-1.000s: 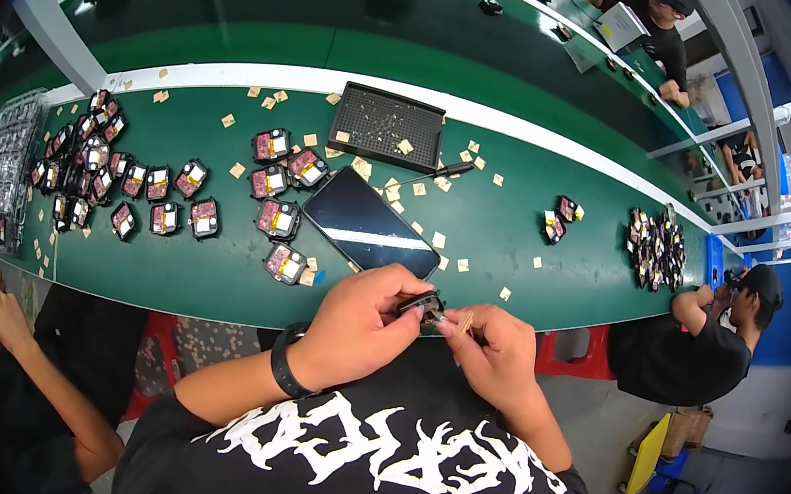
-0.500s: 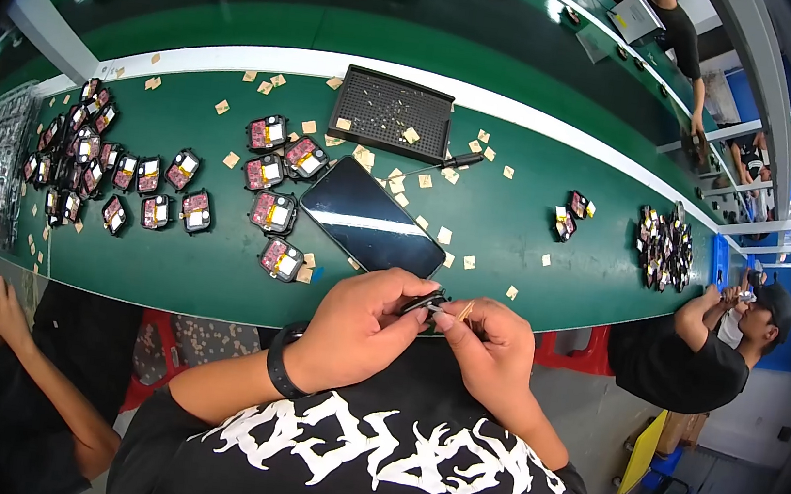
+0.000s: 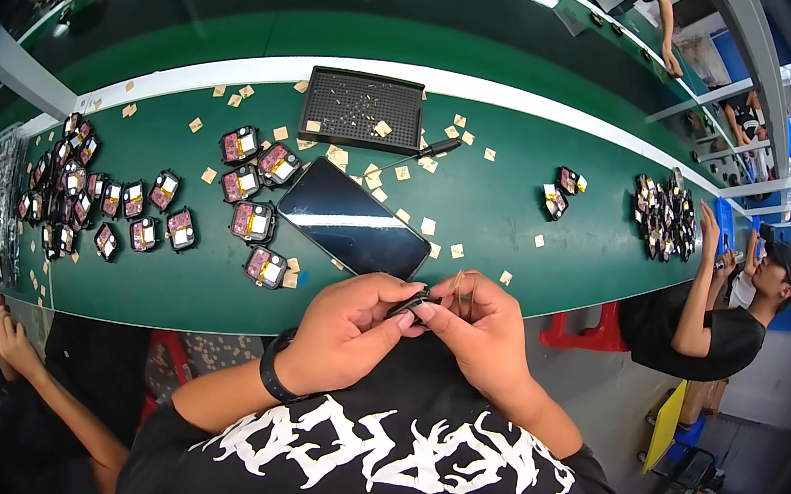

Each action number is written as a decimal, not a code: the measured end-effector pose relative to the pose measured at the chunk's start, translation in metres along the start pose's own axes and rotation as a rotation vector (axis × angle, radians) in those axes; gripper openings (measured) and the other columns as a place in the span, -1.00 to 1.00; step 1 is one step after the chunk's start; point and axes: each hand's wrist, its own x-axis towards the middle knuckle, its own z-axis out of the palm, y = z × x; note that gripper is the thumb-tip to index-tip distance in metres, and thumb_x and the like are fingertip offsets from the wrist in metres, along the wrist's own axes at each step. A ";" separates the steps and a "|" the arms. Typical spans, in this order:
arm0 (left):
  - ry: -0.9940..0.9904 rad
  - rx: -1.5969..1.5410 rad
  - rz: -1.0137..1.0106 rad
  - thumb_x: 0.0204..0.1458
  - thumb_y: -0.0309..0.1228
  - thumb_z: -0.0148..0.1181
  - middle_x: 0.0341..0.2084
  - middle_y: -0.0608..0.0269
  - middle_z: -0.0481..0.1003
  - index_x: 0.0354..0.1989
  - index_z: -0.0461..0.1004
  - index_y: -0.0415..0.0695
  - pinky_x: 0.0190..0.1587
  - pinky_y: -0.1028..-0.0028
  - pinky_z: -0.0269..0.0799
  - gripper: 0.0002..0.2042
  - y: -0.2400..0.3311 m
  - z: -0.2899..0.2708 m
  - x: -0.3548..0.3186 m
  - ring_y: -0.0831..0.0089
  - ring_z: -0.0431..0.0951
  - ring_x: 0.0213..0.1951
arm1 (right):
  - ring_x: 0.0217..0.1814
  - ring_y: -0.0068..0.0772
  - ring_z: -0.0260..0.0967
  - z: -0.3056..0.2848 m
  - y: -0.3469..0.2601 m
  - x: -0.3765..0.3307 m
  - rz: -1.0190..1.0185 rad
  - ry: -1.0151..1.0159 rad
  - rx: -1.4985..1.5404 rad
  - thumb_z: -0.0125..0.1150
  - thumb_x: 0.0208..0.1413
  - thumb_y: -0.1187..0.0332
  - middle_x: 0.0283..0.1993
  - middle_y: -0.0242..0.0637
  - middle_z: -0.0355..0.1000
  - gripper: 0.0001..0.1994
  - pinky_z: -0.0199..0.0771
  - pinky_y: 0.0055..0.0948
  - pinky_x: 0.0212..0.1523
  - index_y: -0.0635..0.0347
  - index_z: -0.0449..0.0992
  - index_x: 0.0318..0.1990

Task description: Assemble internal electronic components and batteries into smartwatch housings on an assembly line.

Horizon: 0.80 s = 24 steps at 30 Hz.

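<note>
In front of my chest, near the table's front edge, my left hand (image 3: 347, 327) grips a small black casing (image 3: 411, 305) between thumb and fingers. My right hand (image 3: 478, 333) is closed on the other side of it, thumb pressed onto the casing. A thin pale-yellow strip (image 3: 459, 287) sticks up from the right hand's fingers. What lies under the fingertips is hidden. Just beyond my hands lies a dark, glossy, phone-like slab (image 3: 355, 218). To its left are several square black modules (image 3: 252, 222) with red, white and yellow inner parts.
A black perforated tray (image 3: 319, 102) stands at the back, with a screwdriver (image 3: 441, 148) near its right corner. Small tan paper squares (image 3: 428, 226) are scattered about. Modules are heaped at left (image 3: 71, 181) and right (image 3: 665, 214). Co-workers sit on both sides.
My right hand has moved in closer, its thumb now over the casing. The yellow strip stands more upright. The whole view has shifted slightly.
</note>
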 end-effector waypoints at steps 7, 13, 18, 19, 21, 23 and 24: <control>0.122 -0.138 -0.161 0.28 -0.66 0.06 0.00 0.10 0.49 0.16 0.34 -0.35 0.05 0.43 0.61 -0.70 0.010 0.002 0.005 0.46 0.58 -0.03 | -0.09 -0.40 0.58 -0.001 -0.010 0.004 0.123 -0.037 -0.062 0.20 0.30 0.54 -0.10 -0.15 0.55 -0.82 0.66 -0.42 -0.04 0.48 0.47 -0.03; 0.185 0.010 -0.273 0.27 -0.59 0.14 -0.16 0.13 0.57 0.10 0.39 -0.30 -0.27 0.56 0.59 -0.75 0.016 -0.003 0.005 0.48 0.63 -0.30 | -0.11 -0.56 0.53 -0.005 -0.008 0.000 0.178 -0.095 -0.085 0.20 0.32 0.49 -0.12 -0.28 0.56 -0.82 0.55 -0.52 -0.03 0.44 0.52 -0.03; 0.165 0.177 -0.312 0.27 -0.55 0.15 -0.23 0.20 0.56 0.03 0.42 -0.29 -0.38 0.59 0.52 -0.80 0.024 0.000 0.005 0.55 0.60 -0.35 | -0.22 -0.72 0.44 -0.011 -0.001 -0.002 0.111 -0.137 -0.205 0.24 0.29 0.50 -0.20 -0.38 0.56 -0.86 0.46 -0.63 -0.18 0.41 0.56 -0.09; 0.135 0.275 -0.332 0.27 -0.55 0.15 -0.25 0.22 0.55 0.02 0.43 -0.30 -0.39 0.59 0.51 -0.80 0.027 0.001 0.005 0.57 0.59 -0.37 | -0.28 -0.76 0.40 -0.011 -0.003 -0.001 0.120 -0.127 -0.240 0.27 0.27 0.50 -0.26 -0.42 0.54 -0.87 0.41 -0.66 -0.26 0.39 0.57 -0.11; 0.109 0.284 -0.331 0.27 -0.55 0.16 -0.26 0.22 0.53 0.07 0.43 -0.31 -0.39 0.60 0.52 -0.76 0.031 0.001 0.007 0.57 0.58 -0.38 | -0.34 -0.79 0.36 -0.009 -0.004 -0.001 0.136 -0.114 -0.269 0.30 0.25 0.50 -0.31 -0.46 0.53 -0.87 0.35 -0.69 -0.33 0.38 0.58 -0.13; 0.083 0.293 -0.318 0.26 -0.56 0.16 -0.27 0.23 0.52 0.11 0.43 -0.32 -0.39 0.60 0.52 -0.72 0.036 0.002 0.007 0.58 0.58 -0.40 | -0.43 -0.82 0.28 -0.004 -0.003 0.000 0.140 -0.047 0.048 0.34 0.22 0.49 -0.39 -0.49 0.51 -0.88 0.25 -0.70 -0.42 0.37 0.57 -0.18; 0.067 0.299 -0.259 0.25 -0.56 0.17 -0.27 0.22 0.52 0.16 0.43 -0.32 -0.39 0.59 0.52 -0.69 0.038 0.003 0.007 0.58 0.58 -0.40 | -0.43 -0.82 0.28 -0.006 -0.003 -0.001 0.143 -0.046 0.050 0.34 0.22 0.49 -0.39 -0.49 0.51 -0.88 0.25 -0.70 -0.42 0.37 0.57 -0.18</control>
